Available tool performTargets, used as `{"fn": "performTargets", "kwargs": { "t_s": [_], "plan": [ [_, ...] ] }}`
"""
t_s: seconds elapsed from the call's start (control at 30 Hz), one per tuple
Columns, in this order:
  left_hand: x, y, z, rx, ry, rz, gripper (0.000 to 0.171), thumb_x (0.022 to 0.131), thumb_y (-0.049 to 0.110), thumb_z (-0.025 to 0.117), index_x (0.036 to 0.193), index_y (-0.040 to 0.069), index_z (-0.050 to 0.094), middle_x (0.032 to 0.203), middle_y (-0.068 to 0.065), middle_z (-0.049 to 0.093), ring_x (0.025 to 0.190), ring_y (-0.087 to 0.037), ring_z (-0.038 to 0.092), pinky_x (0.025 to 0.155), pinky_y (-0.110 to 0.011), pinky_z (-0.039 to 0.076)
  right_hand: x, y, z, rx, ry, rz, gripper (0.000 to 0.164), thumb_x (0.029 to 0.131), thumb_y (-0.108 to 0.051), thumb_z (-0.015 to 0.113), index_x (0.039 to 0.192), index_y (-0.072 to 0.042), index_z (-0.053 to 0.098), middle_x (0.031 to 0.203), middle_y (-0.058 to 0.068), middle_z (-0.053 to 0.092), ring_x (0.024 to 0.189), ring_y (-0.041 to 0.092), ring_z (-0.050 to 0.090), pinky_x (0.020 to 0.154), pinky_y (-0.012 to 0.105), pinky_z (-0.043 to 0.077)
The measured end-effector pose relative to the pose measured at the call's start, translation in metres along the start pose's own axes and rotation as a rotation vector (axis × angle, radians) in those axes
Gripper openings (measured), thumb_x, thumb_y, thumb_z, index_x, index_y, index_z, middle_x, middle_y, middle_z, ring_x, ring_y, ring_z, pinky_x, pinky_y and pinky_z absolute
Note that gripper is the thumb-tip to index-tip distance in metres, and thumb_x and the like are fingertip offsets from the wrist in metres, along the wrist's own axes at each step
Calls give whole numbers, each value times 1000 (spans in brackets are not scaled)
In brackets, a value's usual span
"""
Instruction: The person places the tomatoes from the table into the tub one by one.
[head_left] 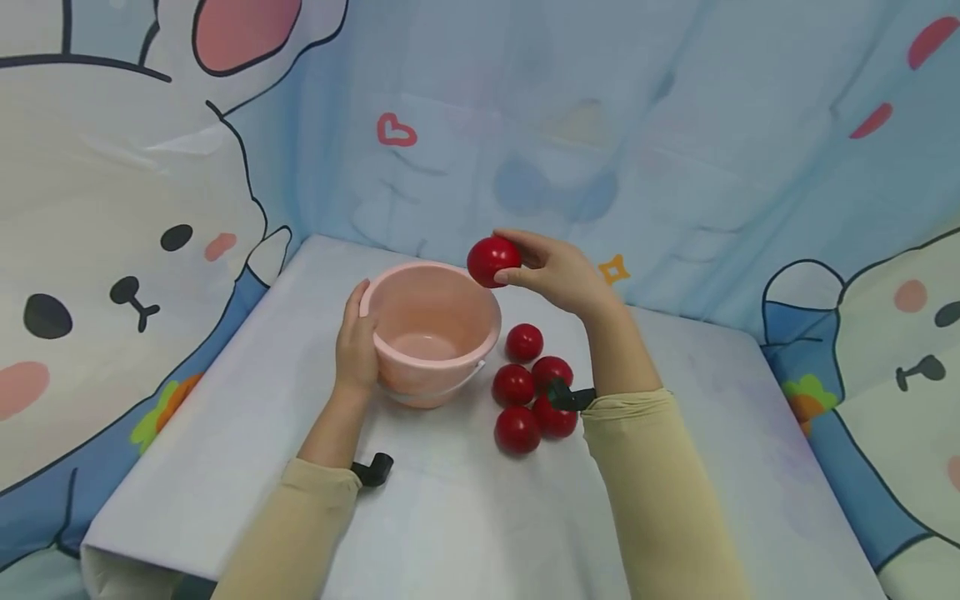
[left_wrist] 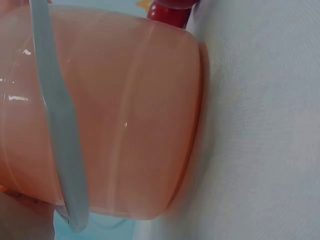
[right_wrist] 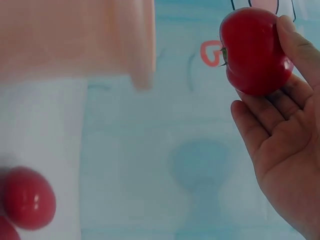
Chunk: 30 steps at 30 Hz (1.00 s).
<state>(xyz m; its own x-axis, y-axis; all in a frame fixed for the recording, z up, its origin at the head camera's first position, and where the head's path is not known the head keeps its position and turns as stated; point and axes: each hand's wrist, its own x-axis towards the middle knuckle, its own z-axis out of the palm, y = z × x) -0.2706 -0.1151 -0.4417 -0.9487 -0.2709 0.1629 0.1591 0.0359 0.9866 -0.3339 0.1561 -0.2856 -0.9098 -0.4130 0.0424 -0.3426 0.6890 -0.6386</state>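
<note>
A pink bucket (head_left: pixel 435 333) with a pale handle (left_wrist: pixel 64 120) stands upright on the white table. At its left side my left hand (head_left: pixel 356 346) holds it, thumb at the rim and fingers along the outer wall. In the left wrist view only a bit of that hand (left_wrist: pixel 25 217) shows at the lower left corner. A red tomato (head_left: pixel 493 261) is pinched between the thumb and fingers of my right hand (head_left: pixel 558 271), raised beside the bucket's right rim. The right wrist view shows the tomato's small green stem. Several more red tomatoes (head_left: pixel 517 429) lie in a cluster right of the bucket.
The white cloth-covered table (head_left: pixel 465 517) runs back to a blue cartoon-print curtain (head_left: pixel 675 167), which also hangs on both sides. Each wrist wears a black strap mount (head_left: pixel 375 469). My right forearm (head_left: pixel 622 350) passes over the right edge of the tomato cluster.
</note>
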Motion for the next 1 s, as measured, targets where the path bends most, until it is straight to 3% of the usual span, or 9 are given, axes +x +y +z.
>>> {"fn": "performTargets", "kwargs": {
  "t_s": [0.27,0.6,0.83,1.0],
  "plan": [
    [-1,-1,1,1,-5,1,54,97,36,30,151,44,30,158,20,30,148,-9,28,122,-49,25,32,-32,11,-26,-98,-19,69,79,-59,74,141,-46,48,129,-13,63,120,7,57,102,42,50],
    [0,-1,4,-9,-10,-35,54,97,41,36,150,46,28,157,21,31,147,-10,29,118,-55,31,65,-53,29,-145,-290,-65,55,84,-47,73,136,-37,58,123,-12,64,117,12,54,99,42,51],
    [-3,0,6,-14,-26,-47,55,97,40,38,150,46,28,158,19,31,147,-14,29,117,-57,31,80,-55,47,-265,-448,-8,46,84,-51,71,127,-37,62,116,-11,65,114,15,54,96,40,52],
    [-4,0,7,-14,-30,-56,55,97,40,39,150,48,28,157,20,31,147,-14,29,117,-59,30,86,-51,59,-314,-526,55,54,84,-52,70,133,-29,61,122,-7,63,119,17,51,100,40,50]
  ]
}}
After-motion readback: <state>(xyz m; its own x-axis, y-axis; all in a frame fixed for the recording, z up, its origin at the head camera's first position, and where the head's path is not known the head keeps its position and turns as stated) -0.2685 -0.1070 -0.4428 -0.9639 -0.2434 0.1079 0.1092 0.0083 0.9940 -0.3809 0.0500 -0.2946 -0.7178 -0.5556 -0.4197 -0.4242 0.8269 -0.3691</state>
